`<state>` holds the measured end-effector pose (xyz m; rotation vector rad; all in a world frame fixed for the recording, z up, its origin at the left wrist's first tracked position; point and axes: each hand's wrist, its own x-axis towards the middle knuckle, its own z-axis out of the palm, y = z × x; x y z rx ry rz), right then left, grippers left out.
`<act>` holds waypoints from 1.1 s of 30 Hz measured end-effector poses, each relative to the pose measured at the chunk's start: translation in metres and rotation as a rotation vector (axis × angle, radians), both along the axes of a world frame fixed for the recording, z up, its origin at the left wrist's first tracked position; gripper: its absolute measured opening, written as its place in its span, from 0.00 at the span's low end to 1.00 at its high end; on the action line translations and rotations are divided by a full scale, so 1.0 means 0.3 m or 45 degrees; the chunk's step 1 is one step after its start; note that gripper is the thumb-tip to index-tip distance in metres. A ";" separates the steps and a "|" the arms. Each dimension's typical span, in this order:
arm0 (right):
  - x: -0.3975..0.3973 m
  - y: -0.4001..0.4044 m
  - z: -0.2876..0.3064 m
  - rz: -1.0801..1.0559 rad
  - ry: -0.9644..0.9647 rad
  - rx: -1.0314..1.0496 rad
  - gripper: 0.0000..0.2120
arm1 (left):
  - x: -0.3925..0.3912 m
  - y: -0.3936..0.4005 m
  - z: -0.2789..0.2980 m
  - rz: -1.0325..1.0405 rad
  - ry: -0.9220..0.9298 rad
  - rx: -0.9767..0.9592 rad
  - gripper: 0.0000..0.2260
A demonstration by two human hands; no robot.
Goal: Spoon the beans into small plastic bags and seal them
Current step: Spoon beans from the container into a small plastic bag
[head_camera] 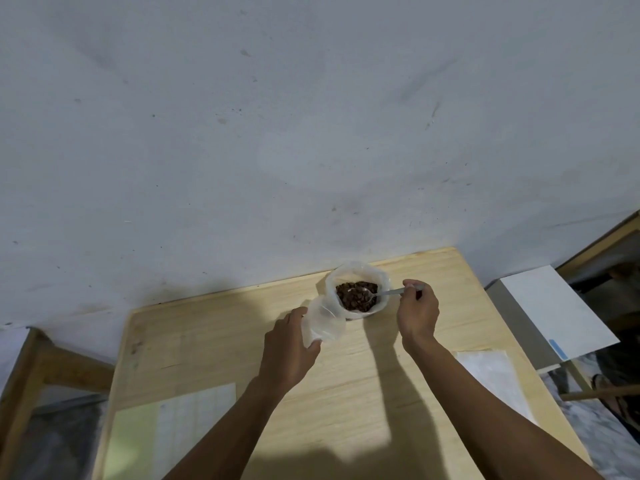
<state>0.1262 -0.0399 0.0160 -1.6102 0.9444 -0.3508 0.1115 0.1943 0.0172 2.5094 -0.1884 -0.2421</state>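
Dark brown beans [353, 299] fill a large clear plastic bag [356, 271] with a rolled-down rim, standing at the far side of the wooden table [346, 375]. My right hand [415, 313] grips the handle of a metal spoon [377, 293] whose bowl rests in the beans. My left hand [291, 348] holds a small clear plastic bag [322, 322] upright, just left of the bean bag and touching it. I cannot tell whether the small bag holds any beans.
A stack of flat clear bags [495, 379] lies near the table's right edge. A pale green and white sheet [166, 431] lies at the near left. A white board [557, 313] stands off the right side. A grey wall backs the table.
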 end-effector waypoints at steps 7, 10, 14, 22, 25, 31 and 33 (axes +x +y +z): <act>0.011 -0.029 0.080 -0.059 -0.050 0.085 0.11 | 0.014 0.016 -0.007 0.010 -0.004 -0.022 0.35; 0.010 -0.017 0.125 -0.011 -0.121 0.109 0.11 | 0.017 0.017 -0.003 0.023 -0.038 -0.008 0.35; -0.001 0.030 0.182 0.136 -0.188 0.047 0.09 | 0.014 0.018 0.015 0.026 -0.080 0.000 0.35; -0.064 0.171 0.251 0.595 -0.367 -0.297 0.08 | 0.009 0.043 0.026 0.035 -0.140 -0.010 0.34; -0.074 0.187 0.266 0.696 -0.448 -0.375 0.08 | 0.006 0.057 0.021 0.053 -0.182 -0.016 0.34; -0.060 0.117 0.288 0.470 -0.497 -0.296 0.08 | 0.007 0.066 0.011 0.050 -0.183 -0.020 0.35; -0.052 0.072 0.267 0.340 -0.469 -0.274 0.08 | 0.011 0.068 -0.011 0.038 -0.217 -0.024 0.34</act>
